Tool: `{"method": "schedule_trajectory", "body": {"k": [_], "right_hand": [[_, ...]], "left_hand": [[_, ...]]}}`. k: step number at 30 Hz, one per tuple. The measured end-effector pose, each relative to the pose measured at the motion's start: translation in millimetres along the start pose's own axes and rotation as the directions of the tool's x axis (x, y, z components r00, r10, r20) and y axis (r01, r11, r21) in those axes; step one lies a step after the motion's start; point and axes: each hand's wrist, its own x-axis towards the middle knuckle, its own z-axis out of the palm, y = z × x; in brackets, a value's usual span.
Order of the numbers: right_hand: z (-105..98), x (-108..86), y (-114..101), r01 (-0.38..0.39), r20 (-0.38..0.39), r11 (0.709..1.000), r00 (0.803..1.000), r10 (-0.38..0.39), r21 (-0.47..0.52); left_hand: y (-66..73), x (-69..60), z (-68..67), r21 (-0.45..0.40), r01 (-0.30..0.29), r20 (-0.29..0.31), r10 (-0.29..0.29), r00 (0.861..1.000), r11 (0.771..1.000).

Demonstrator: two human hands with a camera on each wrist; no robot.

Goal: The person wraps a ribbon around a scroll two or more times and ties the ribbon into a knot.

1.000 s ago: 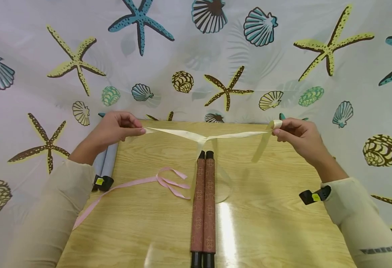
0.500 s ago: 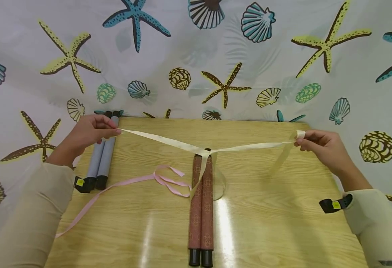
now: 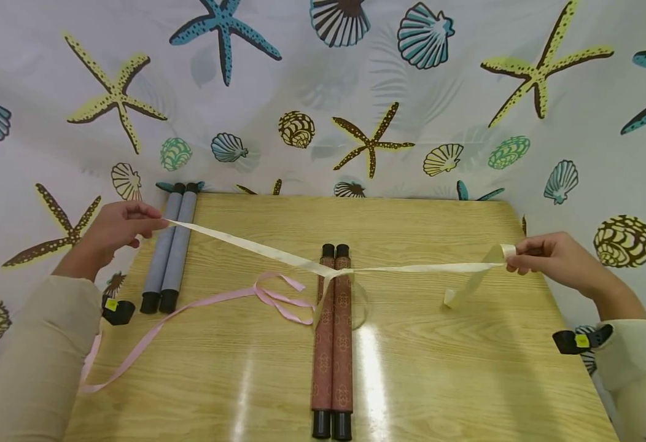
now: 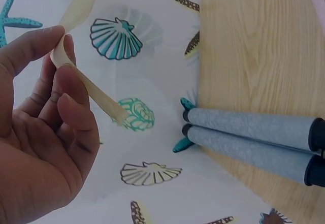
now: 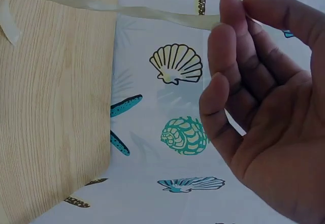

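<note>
A cream ribbon (image 3: 256, 248) stretches in a shallow V across the table. My left hand (image 3: 114, 233) pinches one part of it between thumb and fingertips at the left, and in the left wrist view a short ribbon tail (image 4: 104, 102) hangs past the fingers. Over at the right, my right hand (image 3: 557, 261) pinches the other side, with a loose end dangling below. Where the two sides meet, a loop of ribbon crosses the upper part of two red-brown patterned scrolls (image 3: 342, 356) with black end knobs. They lie side by side; the ribbon's path beneath them is hidden.
Two grey-blue scrolls (image 3: 179, 252) lie at the table's left edge, near my left hand. A pink ribbon (image 3: 212, 301) trails over the wooden table (image 3: 439, 368) between them and the red-brown pair. Behind hangs a white cloth (image 3: 301, 80) printed with shells and starfish.
Both hands have moved apart and lower, pulling the ribbon wider. The crossing has come down from above the scrolls' far ends onto their upper part. The right-hand loose end now hangs longer.
</note>
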Motion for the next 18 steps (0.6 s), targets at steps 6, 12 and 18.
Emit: {"method": "schedule_trajectory", "body": {"k": [6,12,18], "right_hand": [[-6.6,-3.8,10.5,-0.08,0.063,0.99,0.994,0.087,-0.118],[-7.9,-11.1,21.3,-0.158,0.109,0.965,0.977,0.184,-0.21],[-8.7,-13.6,30.6,-0.19,0.156,0.958,0.962,0.226,-0.217]], "left_hand": [[-16.1,-0.3,-6.8,0.05,0.045,-0.013,-0.045,0.999,0.998],[-31.6,-4.0,-14.6,0.089,0.09,-0.033,-0.087,0.996,0.992],[-47.2,-9.5,-20.8,0.121,0.134,-0.043,-0.129,0.991,0.984]]}}
